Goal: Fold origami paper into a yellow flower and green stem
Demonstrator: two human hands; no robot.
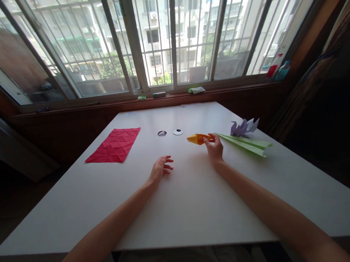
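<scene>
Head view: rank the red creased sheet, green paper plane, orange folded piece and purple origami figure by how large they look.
1. red creased sheet
2. green paper plane
3 and 4. orange folded piece, pinched by the right hand, and purple origami figure look alike; unranked.

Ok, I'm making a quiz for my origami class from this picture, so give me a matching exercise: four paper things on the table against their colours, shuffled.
Things:
1. Creased flat sheet
2. Small folded piece at the right hand
3. Long paper plane
4. Folded flower-like model

Colours:
A. Purple
B. Red
C. Green
D. Orange

Pairs: 1-B, 2-D, 3-C, 4-A. The small folded piece is the orange one.
</scene>
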